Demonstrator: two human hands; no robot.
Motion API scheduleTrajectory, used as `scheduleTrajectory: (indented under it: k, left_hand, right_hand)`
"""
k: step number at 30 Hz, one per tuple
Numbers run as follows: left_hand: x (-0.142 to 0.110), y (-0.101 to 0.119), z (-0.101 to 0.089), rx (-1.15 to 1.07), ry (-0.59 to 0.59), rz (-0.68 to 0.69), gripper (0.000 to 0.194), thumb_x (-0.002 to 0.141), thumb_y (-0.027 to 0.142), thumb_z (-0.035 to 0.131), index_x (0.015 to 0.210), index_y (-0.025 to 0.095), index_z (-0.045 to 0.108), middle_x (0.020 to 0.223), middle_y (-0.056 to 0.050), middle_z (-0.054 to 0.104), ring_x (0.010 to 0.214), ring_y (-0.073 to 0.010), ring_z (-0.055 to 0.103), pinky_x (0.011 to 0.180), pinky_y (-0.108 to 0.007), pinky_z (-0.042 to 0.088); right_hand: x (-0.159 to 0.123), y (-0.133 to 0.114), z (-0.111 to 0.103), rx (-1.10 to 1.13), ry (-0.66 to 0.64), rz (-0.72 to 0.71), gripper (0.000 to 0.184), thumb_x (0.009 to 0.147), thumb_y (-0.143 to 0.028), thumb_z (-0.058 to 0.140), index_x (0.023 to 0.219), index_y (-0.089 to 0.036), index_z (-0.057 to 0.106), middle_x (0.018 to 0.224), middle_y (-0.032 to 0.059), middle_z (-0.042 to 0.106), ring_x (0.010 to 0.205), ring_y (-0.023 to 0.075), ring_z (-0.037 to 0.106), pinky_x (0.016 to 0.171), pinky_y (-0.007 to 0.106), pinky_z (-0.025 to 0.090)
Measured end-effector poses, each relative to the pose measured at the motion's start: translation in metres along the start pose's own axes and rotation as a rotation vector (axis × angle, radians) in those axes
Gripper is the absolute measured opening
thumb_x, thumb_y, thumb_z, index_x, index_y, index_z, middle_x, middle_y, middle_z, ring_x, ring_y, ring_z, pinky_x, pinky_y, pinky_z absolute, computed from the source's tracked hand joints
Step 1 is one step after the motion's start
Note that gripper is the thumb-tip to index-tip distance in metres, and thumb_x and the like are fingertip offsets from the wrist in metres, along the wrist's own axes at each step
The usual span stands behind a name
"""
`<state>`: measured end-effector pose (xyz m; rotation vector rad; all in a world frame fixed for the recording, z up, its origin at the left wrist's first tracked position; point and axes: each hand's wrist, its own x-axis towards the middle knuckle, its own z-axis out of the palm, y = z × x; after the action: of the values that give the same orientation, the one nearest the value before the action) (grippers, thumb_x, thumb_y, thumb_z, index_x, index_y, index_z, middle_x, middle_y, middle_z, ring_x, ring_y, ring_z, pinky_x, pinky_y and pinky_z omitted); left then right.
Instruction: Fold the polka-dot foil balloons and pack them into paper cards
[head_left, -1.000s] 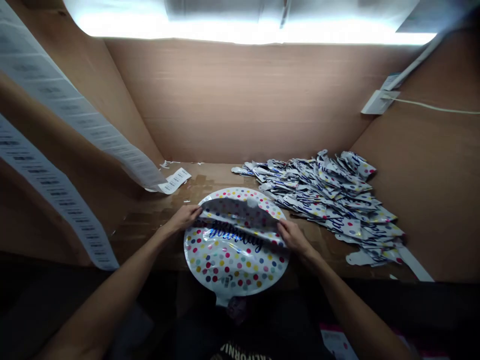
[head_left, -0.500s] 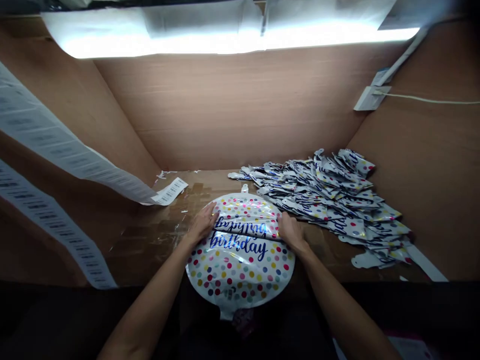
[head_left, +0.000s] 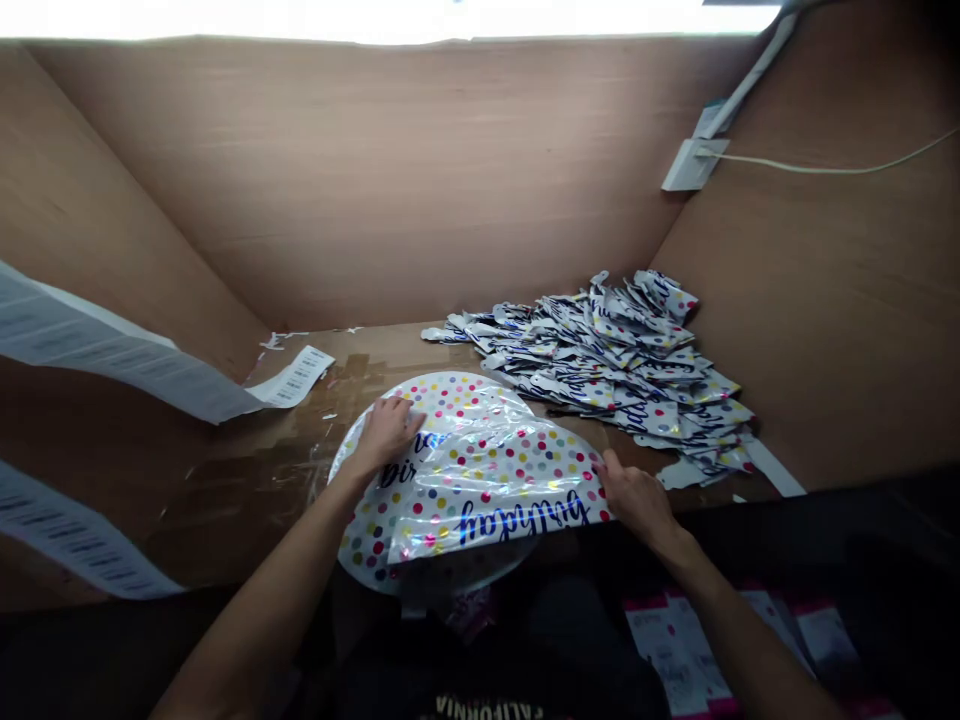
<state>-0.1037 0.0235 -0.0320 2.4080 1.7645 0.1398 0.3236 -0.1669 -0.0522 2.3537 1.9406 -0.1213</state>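
A flat round foil balloon (head_left: 420, 400) with coloured dots lies on the brown table (head_left: 247, 480) in front of me. On top of it is a balloon (head_left: 499, 480) folded in half, with blue "birthday" lettering along its near edge. My left hand (head_left: 386, 432) rests flat, fingers spread, on the left part of the folded balloon. My right hand (head_left: 636, 495) pinches the folded balloon's right corner near the table's front edge.
A heap of several folded dotted balloons (head_left: 607, 365) fills the right back of the table. White barcode label strips (head_left: 112, 355) hang in from the left. Wooden walls enclose the table; a white socket box with a cable (head_left: 694, 162) sits at the right.
The folded half of the balloon has been pulled toward me, so the "birthday" edge now lies at the front. My right hand moved right and nearer; the view tilted down.
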Motion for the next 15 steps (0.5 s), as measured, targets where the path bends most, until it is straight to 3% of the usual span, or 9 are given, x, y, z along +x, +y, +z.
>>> scheduleTrajectory:
  k: [3,5,7,9,12,14,15]
  left_hand:
    - [0.001,0.049,0.0,-0.062,-0.211,0.039,0.068,0.077,0.073,0.067,0.111,0.014,0.071,0.114,-0.022,0.073,0.104,-0.0365,0.068,0.084,-0.039,0.052]
    - [-0.001,0.072,0.001,-0.067,-0.293,0.028,0.066,0.063,0.071,0.078,0.098,0.015,0.073,0.104,-0.02,0.074,0.094,-0.0357,0.07,0.073,-0.036,0.052]
    - [-0.004,0.084,-0.002,-0.146,-0.329,0.01,0.05,0.064,0.06,0.081,0.087,0.017,0.072,0.092,-0.014,0.074,0.086,-0.0315,0.07,0.067,-0.032,0.049]
    - [-0.008,0.088,-0.01,-0.316,-0.336,0.052,0.034,0.073,0.05,0.075,0.083,0.018,0.07,0.081,-0.007,0.072,0.078,-0.0254,0.069,0.062,-0.028,0.047]
    - [-0.019,0.089,-0.038,-0.466,-0.175,0.295,0.023,0.084,0.041,0.065,0.084,0.018,0.067,0.078,0.0,0.068,0.075,-0.0197,0.065,0.065,-0.025,0.048]
    - [-0.031,0.09,-0.064,-0.404,0.02,0.515,0.018,0.089,0.035,0.061,0.084,0.018,0.064,0.082,-0.001,0.068,0.077,-0.0183,0.063,0.07,-0.027,0.049]
    - [-0.038,0.091,-0.078,-0.348,0.116,0.614,0.016,0.092,0.032,0.059,0.084,0.019,0.063,0.086,-0.003,0.069,0.079,-0.0181,0.063,0.073,-0.028,0.05]
  right_hand:
    - [-0.01,-0.011,0.0,0.022,0.017,0.044,0.035,0.109,-0.039,0.03,0.117,-0.017,0.056,0.083,0.0153,0.074,0.08,0.0307,0.075,0.07,0.035,0.051]
    - [-0.01,-0.015,-0.001,0.031,0.012,0.065,0.034,0.109,-0.039,0.031,0.115,-0.017,0.057,0.083,0.0156,0.074,0.079,0.0318,0.075,0.071,0.037,0.052]
    - [-0.005,-0.014,-0.004,0.053,0.042,0.082,0.033,0.107,-0.042,0.038,0.112,-0.016,0.059,0.087,0.0167,0.074,0.082,0.0336,0.074,0.075,0.041,0.053]
    - [0.009,-0.011,-0.012,0.12,0.156,0.023,0.035,0.103,-0.045,0.051,0.118,-0.015,0.059,0.102,0.0199,0.073,0.097,0.0353,0.072,0.086,0.044,0.052]
    - [0.046,-0.01,-0.043,0.291,0.36,-0.259,0.07,0.089,-0.049,0.071,0.144,-0.013,0.046,0.141,0.0239,0.058,0.132,0.0367,0.055,0.106,0.048,0.043]
    - [0.074,-0.014,-0.075,0.404,0.398,-0.463,0.094,0.079,-0.05,0.08,0.155,-0.015,0.036,0.155,0.0219,0.046,0.141,0.0375,0.045,0.113,0.051,0.037]
    - [0.085,-0.017,-0.091,0.453,0.385,-0.554,0.095,0.077,-0.048,0.081,0.155,-0.016,0.037,0.156,0.0203,0.046,0.141,0.0371,0.046,0.114,0.051,0.035]
